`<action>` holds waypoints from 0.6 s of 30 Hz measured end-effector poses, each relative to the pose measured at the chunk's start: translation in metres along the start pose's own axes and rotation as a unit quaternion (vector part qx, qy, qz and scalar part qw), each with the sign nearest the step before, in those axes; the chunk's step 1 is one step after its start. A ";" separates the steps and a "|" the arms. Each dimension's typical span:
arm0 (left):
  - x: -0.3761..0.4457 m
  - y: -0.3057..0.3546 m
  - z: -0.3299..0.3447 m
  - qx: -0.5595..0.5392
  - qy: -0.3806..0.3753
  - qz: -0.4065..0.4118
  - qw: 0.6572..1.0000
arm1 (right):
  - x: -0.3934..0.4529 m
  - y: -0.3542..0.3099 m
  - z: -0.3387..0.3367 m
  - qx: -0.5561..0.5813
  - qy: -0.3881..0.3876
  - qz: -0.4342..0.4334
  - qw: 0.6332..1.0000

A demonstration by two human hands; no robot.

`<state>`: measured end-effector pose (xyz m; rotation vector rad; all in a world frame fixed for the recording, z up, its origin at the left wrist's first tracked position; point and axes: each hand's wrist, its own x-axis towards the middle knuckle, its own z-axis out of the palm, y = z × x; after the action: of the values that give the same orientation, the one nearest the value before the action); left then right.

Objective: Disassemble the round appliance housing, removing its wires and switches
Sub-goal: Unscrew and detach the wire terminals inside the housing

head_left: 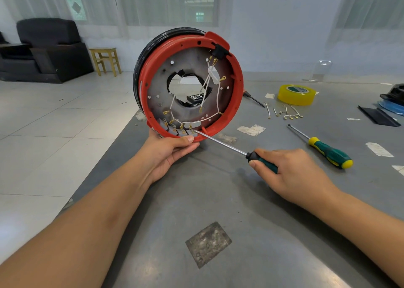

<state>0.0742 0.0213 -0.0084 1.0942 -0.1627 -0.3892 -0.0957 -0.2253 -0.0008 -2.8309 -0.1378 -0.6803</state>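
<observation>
The round housing [237, 84], a red ring around a grey metal plate with a black outer rim, stands on edge on the grey table [218, 200], its open side facing me. White wires [209, 88] with brass terminals run across the plate down to grey switches [172, 128] at the bottom. My left hand [170, 150] grips the lower rim, thumb on the red edge. My right hand [290, 171] holds a green-handled screwdriver [223, 144]; its tip touches a terminal by the switches.
A second green and yellow screwdriver [328, 151] lies to the right. Loose removed wires [286, 112], a thin black tool [253, 98] and a yellow tape roll [296, 94] lie behind. Black and blue parts [391, 104] sit at far right. The table's left edge drops to tiled floor.
</observation>
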 end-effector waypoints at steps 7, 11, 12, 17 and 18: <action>0.000 -0.001 0.000 -0.006 0.002 0.009 1.000 | -0.001 -0.004 0.006 0.005 0.021 0.010 1.000; 0.000 -0.001 0.000 -0.014 0.006 0.007 1.000 | -0.001 -0.008 0.010 0.032 0.030 0.023 0.999; 0.000 -0.001 0.000 -0.017 0.007 0.006 1.000 | -0.001 -0.009 0.011 0.038 0.031 0.028 0.998; 0.000 0.000 -0.001 -0.027 0.010 0.002 1.000 | 0.008 -0.007 0.001 0.046 0.015 0.039 0.998; 0.000 0.000 -0.001 -0.024 0.008 0.003 1.000 | 0.011 -0.006 -0.003 0.034 0.010 0.034 0.999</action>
<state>0.0747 0.0225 -0.0087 1.0483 -0.1418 -0.3781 -0.0883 -0.2200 0.0083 -2.7490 -0.0589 -0.6765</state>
